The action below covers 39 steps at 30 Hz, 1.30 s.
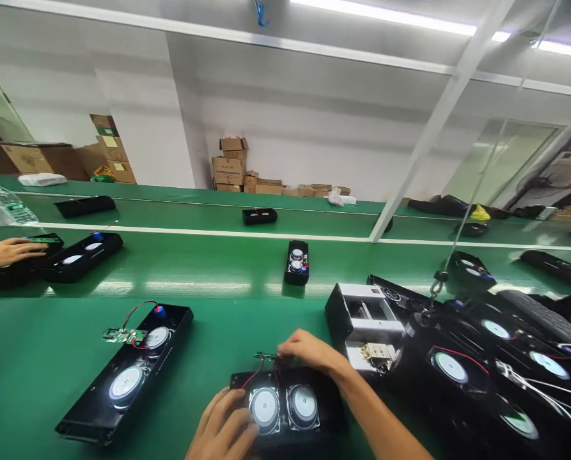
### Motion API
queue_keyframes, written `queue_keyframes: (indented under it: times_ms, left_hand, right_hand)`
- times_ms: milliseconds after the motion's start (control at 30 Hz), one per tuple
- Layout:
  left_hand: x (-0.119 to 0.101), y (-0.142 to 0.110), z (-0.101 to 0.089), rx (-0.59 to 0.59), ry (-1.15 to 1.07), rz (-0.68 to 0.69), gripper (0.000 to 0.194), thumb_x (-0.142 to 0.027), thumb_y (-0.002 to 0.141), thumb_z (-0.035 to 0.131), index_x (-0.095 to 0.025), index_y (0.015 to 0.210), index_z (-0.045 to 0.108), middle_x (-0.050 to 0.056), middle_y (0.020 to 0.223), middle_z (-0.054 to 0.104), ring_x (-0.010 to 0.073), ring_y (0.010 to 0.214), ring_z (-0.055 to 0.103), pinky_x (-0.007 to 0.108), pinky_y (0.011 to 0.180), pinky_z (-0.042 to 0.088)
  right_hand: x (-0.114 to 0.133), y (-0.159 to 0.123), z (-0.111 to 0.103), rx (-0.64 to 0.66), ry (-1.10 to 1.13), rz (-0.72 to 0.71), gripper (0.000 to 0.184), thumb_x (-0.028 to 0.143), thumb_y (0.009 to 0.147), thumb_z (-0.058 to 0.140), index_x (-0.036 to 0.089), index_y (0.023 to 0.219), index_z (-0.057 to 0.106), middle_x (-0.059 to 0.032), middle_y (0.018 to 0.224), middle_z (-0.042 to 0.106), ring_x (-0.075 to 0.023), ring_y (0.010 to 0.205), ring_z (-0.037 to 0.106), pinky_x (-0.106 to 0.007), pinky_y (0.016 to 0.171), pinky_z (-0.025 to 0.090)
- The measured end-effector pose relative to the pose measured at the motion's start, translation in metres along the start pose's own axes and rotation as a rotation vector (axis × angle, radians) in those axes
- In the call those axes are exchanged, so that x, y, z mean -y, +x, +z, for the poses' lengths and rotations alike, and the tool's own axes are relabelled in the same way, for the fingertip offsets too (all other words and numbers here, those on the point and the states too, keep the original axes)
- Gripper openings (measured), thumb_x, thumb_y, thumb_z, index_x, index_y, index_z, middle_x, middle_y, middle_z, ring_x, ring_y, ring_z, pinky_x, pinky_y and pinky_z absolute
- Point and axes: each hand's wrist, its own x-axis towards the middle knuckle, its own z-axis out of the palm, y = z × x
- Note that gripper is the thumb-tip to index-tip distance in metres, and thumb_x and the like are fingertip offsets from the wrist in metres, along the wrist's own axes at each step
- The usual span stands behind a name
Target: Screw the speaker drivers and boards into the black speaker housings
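Observation:
In front of me lies a black speaker housing (285, 411) with two round white-backed speaker drivers showing. My left hand (225, 425) is curled over its left end, thumb hidden. Above the far edge, my right hand (307, 350) is closed in a pinch on the right end of a small green circuit board (265, 356). A red wire (252, 378) runs from the board down to the housing. To the left lies a second speaker housing (126, 374), set at a slant, with a loose circuit board (122, 335) wired to it at its far end.
At right, a heap of black speaker housings (486, 358) stands beside an open silver-and-black box (366, 319). A conveyor belt (208, 265) carries more housings, including one (297, 262). At far left, another person's hand (11, 252) touches a housing. A cord with a metal hook (438, 281) hangs at right.

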Motion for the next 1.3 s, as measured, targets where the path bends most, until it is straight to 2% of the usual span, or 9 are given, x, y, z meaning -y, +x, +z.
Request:
queue_keyframes:
  times_ms: [100,167,233,333,467,633,733,933,1300]
  left_hand:
    - [0.006,0.008,-0.002,0.104,-0.021,0.061,0.026,-0.027,0.084,0.079,-0.028,0.109,0.070,-0.002,0.100,0.077,0.0270,0.118,0.070,0.042,0.114,0.055]
    - [0.006,0.007,-0.002,0.163,-0.043,-0.034,0.039,-0.023,0.075,0.082,-0.027,0.111,0.068,0.002,0.107,0.076,0.0327,0.124,0.068,0.050,0.111,0.057]
    - [0.003,0.003,-0.001,0.163,-0.104,-0.154,0.044,-0.023,0.071,0.084,-0.026,0.111,0.066,0.006,0.112,0.075,0.0372,0.130,0.065,0.054,0.107,0.060]
    - [-0.001,-0.004,-0.001,0.181,-0.213,-0.191,0.046,-0.027,0.075,0.083,-0.026,0.117,0.064,0.008,0.118,0.074,0.0364,0.132,0.064,0.054,0.107,0.060]
    - [-0.002,-0.004,-0.001,0.210,-0.290,-0.205,0.040,-0.024,0.080,0.079,-0.025,0.116,0.060,0.006,0.113,0.074,0.0358,0.133,0.063,0.066,0.116,0.050]
    - [-0.006,0.008,-0.001,0.252,-0.346,-0.212,0.047,-0.007,0.075,0.071,-0.026,0.117,0.061,0.003,0.111,0.076,0.0354,0.137,0.058,0.072,0.123,0.036]
    - [-0.009,0.017,-0.004,0.292,-0.358,-0.215,0.042,-0.002,0.075,0.069,-0.026,0.108,0.062,-0.002,0.102,0.076,0.0325,0.133,0.058,0.068,0.127,0.032]
    - [-0.013,0.031,-0.014,0.305,-0.330,-0.169,0.042,0.001,0.078,0.064,-0.025,0.111,0.063,-0.005,0.093,0.075,0.0236,0.099,0.060,0.056,0.120,0.040]
    - [-0.024,0.043,-0.016,0.198,-0.247,0.026,0.026,-0.003,0.097,0.047,-0.020,0.108,0.065,-0.002,0.088,0.076,0.0172,0.083,0.065,0.037,0.090,0.047]
  right_hand:
    - [0.007,0.005,0.018,-0.075,0.056,0.001,0.025,0.038,0.079,0.078,0.014,0.071,0.078,-0.0015,0.065,0.070,-0.0178,0.068,0.062,-0.029,0.069,0.046]
    - [0.009,-0.006,0.026,-0.118,0.107,-0.020,0.019,0.027,0.070,0.086,0.015,0.082,0.078,0.0001,0.073,0.071,-0.0169,0.072,0.062,-0.028,0.070,0.046]
    - [0.009,-0.026,0.031,-0.131,0.171,-0.037,0.031,0.015,0.066,0.086,0.017,0.095,0.076,0.0007,0.083,0.073,-0.0167,0.078,0.064,-0.027,0.074,0.049]
    - [0.006,-0.063,0.036,-0.158,0.162,-0.160,0.036,0.004,0.068,0.080,0.020,0.100,0.077,-0.0004,0.095,0.076,-0.0176,0.088,0.068,-0.028,0.082,0.053]
    - [-0.002,-0.100,0.049,-0.200,-0.309,-0.495,0.038,0.000,0.087,0.061,0.025,0.107,0.082,-0.0039,0.110,0.077,-0.0195,0.097,0.069,-0.032,0.087,0.053]
    - [-0.003,-0.109,0.067,-0.130,-0.847,-0.463,0.026,0.005,0.095,0.053,0.018,0.101,0.075,-0.0054,0.099,0.075,-0.0223,0.089,0.063,-0.038,0.078,0.048]
    - [-0.001,-0.105,0.074,-0.067,-0.922,-0.457,0.020,0.004,0.092,0.057,0.017,0.097,0.071,-0.0043,0.098,0.074,-0.0218,0.086,0.062,-0.039,0.075,0.045]
    - [0.001,-0.099,0.076,0.036,-0.936,-0.453,0.021,0.003,0.092,0.055,0.017,0.093,0.070,-0.0033,0.091,0.072,-0.0200,0.078,0.060,-0.037,0.071,0.041]
    - [0.000,-0.104,0.068,0.158,-0.803,-0.454,0.029,0.001,0.090,0.053,0.015,0.103,0.075,-0.0071,0.097,0.077,-0.0208,0.092,0.069,-0.031,0.086,0.048]
